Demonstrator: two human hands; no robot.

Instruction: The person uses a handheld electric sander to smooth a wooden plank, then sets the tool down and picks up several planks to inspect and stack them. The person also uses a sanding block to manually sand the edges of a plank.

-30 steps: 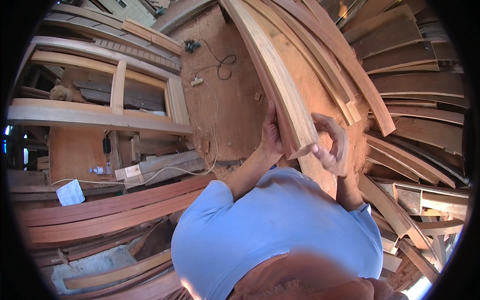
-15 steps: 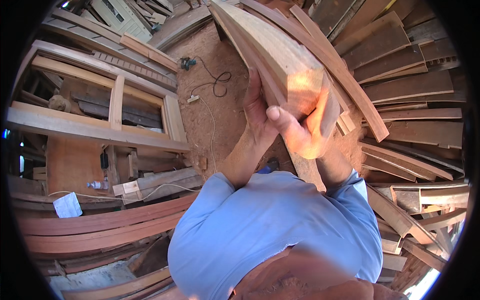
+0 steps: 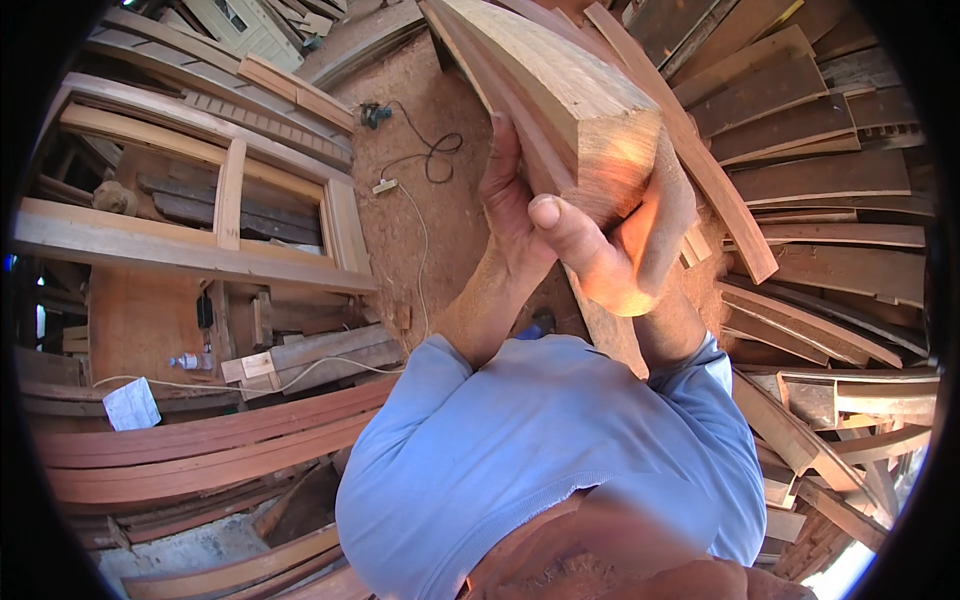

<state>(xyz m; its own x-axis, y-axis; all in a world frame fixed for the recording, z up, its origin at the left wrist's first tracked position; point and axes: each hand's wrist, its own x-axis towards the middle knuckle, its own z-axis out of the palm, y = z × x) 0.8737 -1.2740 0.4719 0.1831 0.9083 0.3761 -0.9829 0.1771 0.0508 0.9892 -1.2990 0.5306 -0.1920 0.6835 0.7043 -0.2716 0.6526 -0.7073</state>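
A thick, pale wooden beam (image 3: 560,75) stretches away from me, its square-cut end lit warm and facing me. My left hand (image 3: 512,205) clasps the near end from the left, fingers lying along its side. Around the right side and underneath wraps my right hand (image 3: 625,255), its thumb crossing over toward the left palm below the end face. Some fingertips are hidden by the wood. Against the beam's left side runs a thinner brown board (image 3: 500,95). Below my hands, another narrow plank (image 3: 607,325) shows between my forearms.
On the left stands a wooden frame (image 3: 230,195) with a crossbar. A power tool (image 3: 375,115) with a dark cord and a white socket strip (image 3: 385,186) lie on the dirt floor. Stacked boards (image 3: 830,180) line the right side. Reddish planks (image 3: 220,440) lie at lower left.
The beam's near end has shifted slightly right and toward me in the picture, both hands staying around it. The surroundings on the left have slid a little left.
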